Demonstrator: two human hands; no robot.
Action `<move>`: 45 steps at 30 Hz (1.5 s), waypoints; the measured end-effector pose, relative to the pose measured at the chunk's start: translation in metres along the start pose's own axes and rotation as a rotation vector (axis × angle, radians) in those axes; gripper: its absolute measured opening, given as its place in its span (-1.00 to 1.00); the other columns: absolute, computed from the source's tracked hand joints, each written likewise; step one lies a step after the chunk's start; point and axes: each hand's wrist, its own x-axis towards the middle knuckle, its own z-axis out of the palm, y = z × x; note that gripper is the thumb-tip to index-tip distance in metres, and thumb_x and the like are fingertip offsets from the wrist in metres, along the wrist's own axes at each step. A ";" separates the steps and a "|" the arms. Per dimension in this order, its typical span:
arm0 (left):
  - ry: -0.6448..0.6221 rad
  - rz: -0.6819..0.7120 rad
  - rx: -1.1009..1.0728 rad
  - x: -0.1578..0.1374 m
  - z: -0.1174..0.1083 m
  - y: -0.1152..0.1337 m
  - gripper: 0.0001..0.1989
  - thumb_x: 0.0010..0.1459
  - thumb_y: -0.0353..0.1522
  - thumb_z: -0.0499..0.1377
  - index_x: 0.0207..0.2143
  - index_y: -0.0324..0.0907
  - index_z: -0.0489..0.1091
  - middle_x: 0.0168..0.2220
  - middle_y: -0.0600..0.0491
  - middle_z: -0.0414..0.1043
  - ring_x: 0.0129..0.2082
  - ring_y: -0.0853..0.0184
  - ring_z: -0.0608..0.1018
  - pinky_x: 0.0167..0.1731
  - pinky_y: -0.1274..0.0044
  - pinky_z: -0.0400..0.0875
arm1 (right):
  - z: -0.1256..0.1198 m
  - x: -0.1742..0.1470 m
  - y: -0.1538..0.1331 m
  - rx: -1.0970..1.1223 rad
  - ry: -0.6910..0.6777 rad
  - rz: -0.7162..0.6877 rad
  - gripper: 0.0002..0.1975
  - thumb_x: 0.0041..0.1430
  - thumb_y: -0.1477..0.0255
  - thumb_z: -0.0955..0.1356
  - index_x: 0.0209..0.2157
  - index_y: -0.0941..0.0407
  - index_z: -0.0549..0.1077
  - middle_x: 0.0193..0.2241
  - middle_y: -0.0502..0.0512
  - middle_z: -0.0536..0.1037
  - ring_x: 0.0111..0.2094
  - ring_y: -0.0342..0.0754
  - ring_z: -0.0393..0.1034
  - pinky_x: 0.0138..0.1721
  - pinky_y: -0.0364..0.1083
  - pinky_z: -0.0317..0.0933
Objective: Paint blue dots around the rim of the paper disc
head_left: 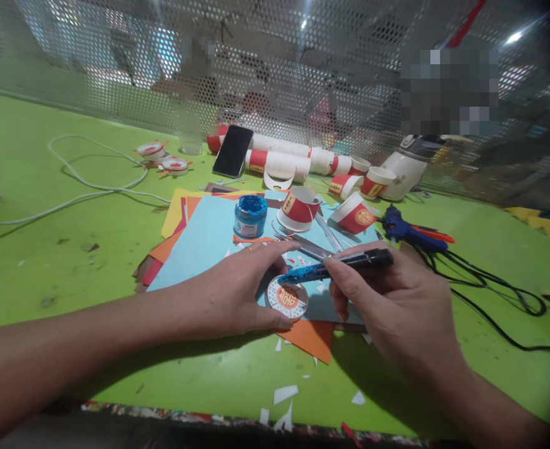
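My left hand point(251, 284) curls around a small round white disc point(287, 305), its thumb at the near edge. The disc bears an orange emblem in the middle and blue dots around it. My right hand point(391, 299) grips a black pen point(359, 262) whose front end is thickly coated in blue paint. The pen's tip is at the disc's upper rim; I cannot tell whether it touches. Just beyond the hands stands an uncapped jar of blue paint point(250, 218). Scissors point(310, 248) lie partly behind the right hand.
Light blue paper point(188, 255) covers coloured sheets. Red-and-white paper cups point(298, 209), a phone point(232, 151) and stacked cups point(279, 163) lie beyond. A blue glue gun point(410, 229) with black cables is at right; a white cable point(88, 190) crosses the left. Paper scraps point(285, 394) lie near the front edge.
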 end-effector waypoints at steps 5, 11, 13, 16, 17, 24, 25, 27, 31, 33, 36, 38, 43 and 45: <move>0.008 0.013 -0.001 0.000 0.002 -0.001 -0.19 0.00 -0.28 0.34 0.28 -0.05 0.12 0.22 -0.02 0.33 0.15 0.08 0.42 0.11 0.30 0.36 | 0.001 -0.001 0.004 -0.045 0.007 -0.033 -0.69 0.13 0.19 0.47 -0.52 0.10 0.45 -0.70 -0.10 0.43 -0.69 -0.21 0.27 -0.67 -0.21 0.19; 0.001 0.026 0.005 0.000 0.000 0.002 -0.28 0.01 -0.33 0.33 0.23 -0.03 0.20 0.15 0.01 0.40 0.07 0.12 0.47 0.01 0.35 0.41 | 0.000 -0.001 0.000 0.008 0.010 0.017 -0.72 0.13 0.21 0.47 -0.49 0.09 0.45 -0.69 -0.12 0.42 -0.70 -0.25 0.24 -0.69 -0.24 0.14; -0.005 0.018 -0.001 0.000 0.000 0.003 -0.26 0.00 -0.32 0.34 0.23 -0.04 0.19 0.14 0.00 0.40 0.06 0.13 0.47 0.02 0.34 0.41 | -0.002 -0.001 -0.004 0.049 0.043 -0.013 -0.75 0.14 0.25 0.48 -0.48 0.08 0.47 -0.71 -0.14 0.42 -0.71 -0.27 0.23 -0.71 -0.27 0.13; -0.006 0.005 0.001 0.000 0.000 0.003 -0.22 0.00 -0.28 0.34 0.26 -0.06 0.15 0.16 -0.02 0.37 0.09 0.11 0.45 0.08 0.31 0.37 | -0.004 0.001 -0.005 0.089 0.072 -0.091 -0.77 0.13 0.28 0.49 -0.49 0.08 0.48 -0.71 -0.14 0.43 -0.71 -0.27 0.27 -0.69 -0.28 0.19; -0.003 -0.001 0.005 0.000 0.000 0.003 -0.21 0.00 -0.27 0.34 0.27 -0.07 0.14 0.18 -0.03 0.36 0.11 0.10 0.44 0.09 0.30 0.36 | -0.005 0.001 -0.005 0.088 0.071 -0.086 -0.77 0.13 0.28 0.49 -0.49 0.08 0.48 -0.72 -0.14 0.43 -0.71 -0.27 0.28 -0.69 -0.28 0.20; -0.011 -0.018 0.025 0.001 0.000 0.006 -0.26 -0.02 -0.29 0.34 0.23 -0.07 0.21 0.14 -0.04 0.40 0.07 0.07 0.46 0.01 0.31 0.42 | -0.002 0.002 0.004 0.056 0.049 -0.089 -0.76 0.11 0.26 0.49 -0.50 0.08 0.48 -0.73 -0.13 0.42 -0.74 -0.25 0.26 -0.76 -0.27 0.12; -0.006 -0.017 0.026 0.001 0.000 0.006 -0.24 -0.02 -0.29 0.34 0.24 -0.07 0.20 0.14 -0.04 0.40 0.07 0.07 0.47 0.01 0.31 0.42 | -0.002 0.002 0.004 0.040 0.052 -0.092 -0.76 0.11 0.25 0.49 -0.50 0.07 0.48 -0.72 -0.13 0.42 -0.73 -0.25 0.26 -0.75 -0.26 0.13; 0.012 -0.012 0.024 0.001 0.000 0.005 -0.20 -0.03 -0.29 0.34 0.27 -0.08 0.16 0.16 -0.06 0.39 0.08 0.06 0.47 0.01 0.31 0.42 | -0.001 0.001 0.005 -0.001 0.054 -0.095 -0.75 0.11 0.23 0.49 -0.50 0.06 0.48 -0.71 -0.12 0.43 -0.71 -0.23 0.27 -0.72 -0.24 0.17; 0.017 -0.002 0.013 0.000 0.001 0.003 -0.17 -0.04 -0.28 0.34 0.29 -0.10 0.14 0.18 -0.08 0.38 0.10 0.05 0.46 0.04 0.29 0.41 | 0.000 -0.001 0.005 -0.050 0.044 -0.110 -0.75 0.12 0.21 0.48 -0.49 0.05 0.48 -0.70 -0.11 0.43 -0.69 -0.19 0.28 -0.67 -0.19 0.19; 0.012 -0.003 0.010 0.000 0.001 0.002 -0.15 -0.03 -0.27 0.35 0.30 -0.11 0.12 0.20 -0.08 0.37 0.11 0.05 0.45 0.06 0.28 0.40 | 0.000 -0.001 0.003 -0.047 0.040 -0.078 -0.74 0.11 0.19 0.48 -0.49 0.06 0.48 -0.71 -0.11 0.43 -0.69 -0.19 0.28 -0.67 -0.19 0.19; 0.010 0.013 0.001 0.000 0.001 0.002 -0.14 -0.03 -0.27 0.36 0.30 -0.09 0.11 0.23 -0.06 0.34 0.12 0.08 0.44 0.08 0.30 0.38 | 0.001 -0.002 0.000 -0.034 0.036 -0.036 -0.73 0.11 0.19 0.48 -0.50 0.06 0.47 -0.70 -0.11 0.44 -0.69 -0.19 0.28 -0.66 -0.19 0.19; 0.003 0.020 0.001 0.001 0.001 0.003 -0.18 -0.03 -0.27 0.36 0.28 -0.09 0.15 0.22 -0.06 0.34 0.12 0.07 0.44 0.06 0.31 0.39 | 0.001 -0.002 0.000 -0.046 0.032 -0.053 -0.72 0.11 0.19 0.48 -0.51 0.06 0.46 -0.69 -0.11 0.44 -0.68 -0.19 0.28 -0.63 -0.18 0.19; 0.016 0.004 0.001 0.001 0.001 0.004 -0.21 -0.04 -0.29 0.35 0.25 -0.06 0.19 0.15 -0.05 0.41 0.06 0.07 0.48 -0.01 0.32 0.44 | 0.000 -0.001 0.002 -0.053 0.029 -0.065 -0.72 0.10 0.20 0.49 -0.51 0.06 0.46 -0.69 -0.12 0.44 -0.67 -0.18 0.28 -0.62 -0.16 0.21; 0.021 0.009 0.005 0.001 0.001 0.004 -0.21 -0.04 -0.29 0.35 0.26 -0.07 0.18 0.17 -0.05 0.39 0.07 0.07 0.48 0.01 0.32 0.43 | 0.001 -0.001 0.003 -0.031 0.030 -0.075 -0.72 0.10 0.20 0.49 -0.52 0.06 0.46 -0.70 -0.12 0.44 -0.69 -0.18 0.28 -0.64 -0.16 0.21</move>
